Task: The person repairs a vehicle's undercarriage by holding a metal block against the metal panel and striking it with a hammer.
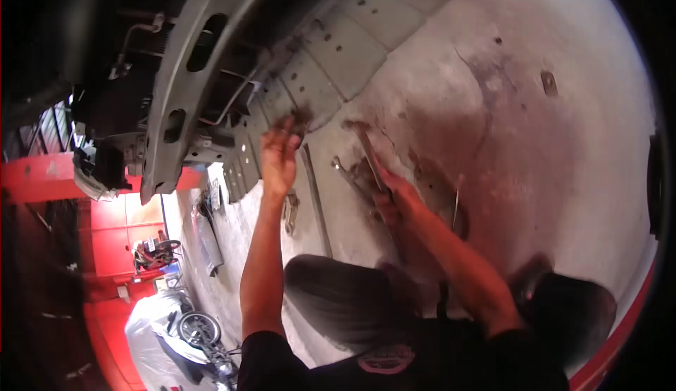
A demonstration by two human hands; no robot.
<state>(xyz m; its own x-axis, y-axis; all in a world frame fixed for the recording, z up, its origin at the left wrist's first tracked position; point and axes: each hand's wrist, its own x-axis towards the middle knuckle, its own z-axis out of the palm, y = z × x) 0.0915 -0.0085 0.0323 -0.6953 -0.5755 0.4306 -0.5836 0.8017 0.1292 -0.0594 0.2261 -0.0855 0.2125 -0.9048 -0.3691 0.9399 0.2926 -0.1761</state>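
Observation:
My right hand (394, 195) is wrapped round the handle of a hammer (367, 148), its head up near the lower edge of a long metal panel (338, 60). At that panel's edge my left hand (282, 148) has its fingers closed on a small dark piece (302, 118), too blurred to identify. Between and below the hands, a long bar (316, 201) and a wrench (352, 180) lie on the concrete floor.
A curved metal beam (184, 74) with oval holes runs along the upper left. A metal bracket (290, 213) lies near my left forearm. Further off stand a motorcycle (151, 251) and a covered one (158, 320). A small metal plate (548, 83) lies at the upper right.

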